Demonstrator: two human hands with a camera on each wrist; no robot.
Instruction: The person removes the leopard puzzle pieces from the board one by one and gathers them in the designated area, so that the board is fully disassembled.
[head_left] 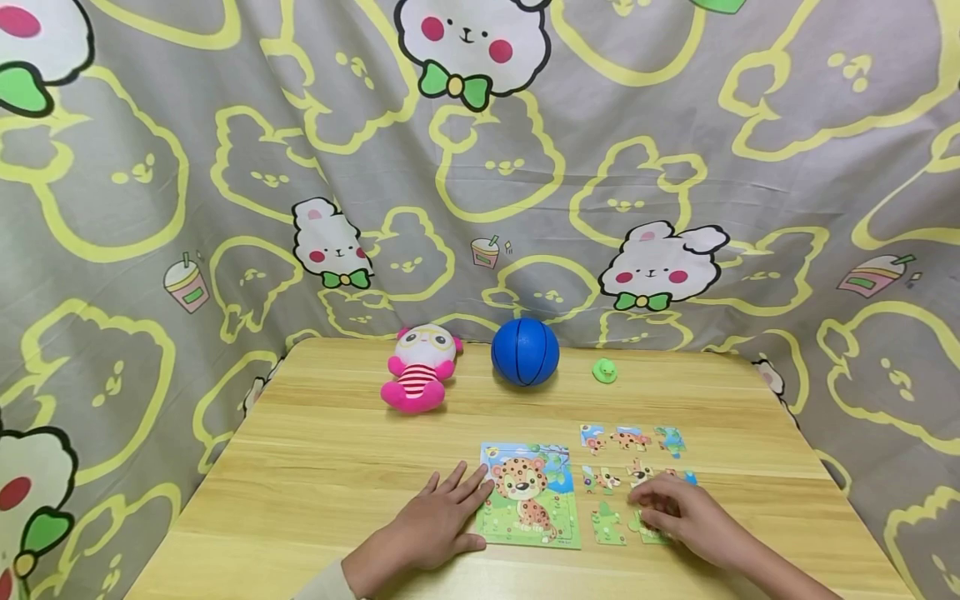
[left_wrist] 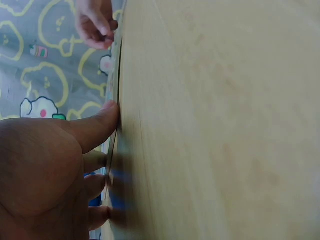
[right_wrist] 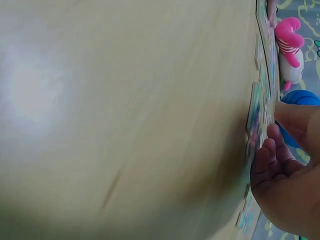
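Observation:
A square puzzle board (head_left: 528,500) with a spotted leopard cub picture lies flat on the wooden table. My left hand (head_left: 442,517) rests at its left edge, fingers spread and fingertips on the rim; in the left wrist view the thumb (left_wrist: 102,122) lies along that edge. Right of the board, several loose jigsaw pieces (head_left: 609,523) are laid out in rows. Over the lower right pieces is my right hand (head_left: 686,512), fingers loosely bent, with no piece visible between them. Its fingertips overlap a green piece (head_left: 654,537) in the head view, partly hiding it.
Along the back of the table stand a pink and white plush toy (head_left: 420,371), a blue ball (head_left: 525,352) and a small green toy (head_left: 604,371). A patterned grey curtain (head_left: 510,183) hangs behind the table (head_left: 322,467) and round its sides.

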